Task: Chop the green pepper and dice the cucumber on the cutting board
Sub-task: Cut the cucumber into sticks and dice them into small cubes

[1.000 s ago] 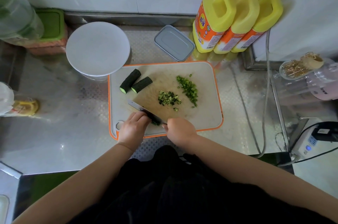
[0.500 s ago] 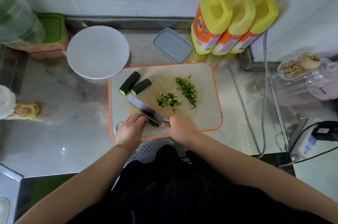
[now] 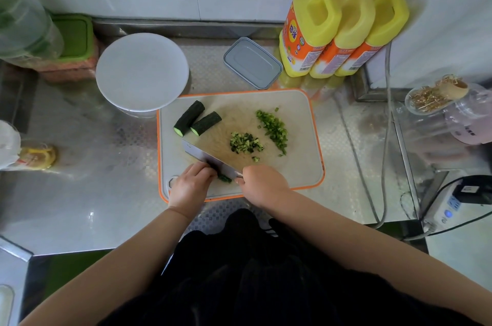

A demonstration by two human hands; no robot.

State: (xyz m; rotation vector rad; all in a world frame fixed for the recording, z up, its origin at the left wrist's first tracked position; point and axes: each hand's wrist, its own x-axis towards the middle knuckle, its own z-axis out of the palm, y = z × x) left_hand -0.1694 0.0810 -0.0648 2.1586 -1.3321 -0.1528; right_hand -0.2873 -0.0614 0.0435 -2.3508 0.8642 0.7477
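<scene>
Fingers (image 3: 202,167) of the left hand (image 3: 189,187) are curled down over a dark green cucumber piece (image 3: 224,178) at the near edge of the cutting board (image 3: 300,166), pinning it right against the blade, so only a small bit of it shows. Right hand (image 3: 262,183) is wrapped around the handle of the knife (image 3: 206,156), and the wide blade angles from the hand toward the board's left side. On the board's far left corner sit two uncut cucumber chunks (image 3: 197,121), side by side and touching, cut ends facing the near side. Around the board's middle there's a little heap of diced cucumber (image 3: 245,142), and just right of that a longer strip of chopped green pepper (image 3: 274,130), with a few stray bits between and around them. Off the board's far left corner is a white round lid or plate (image 3: 142,71), touching or overlapping the board's rim, can't tell which. Behind the board's far edge is a gray rectangular container (image 3: 252,62), and off the far right corner three yellow bottles (image 3: 343,27) with orange caps stand against the wall. It's all on a metal counter (image 3: 87,192).
</scene>
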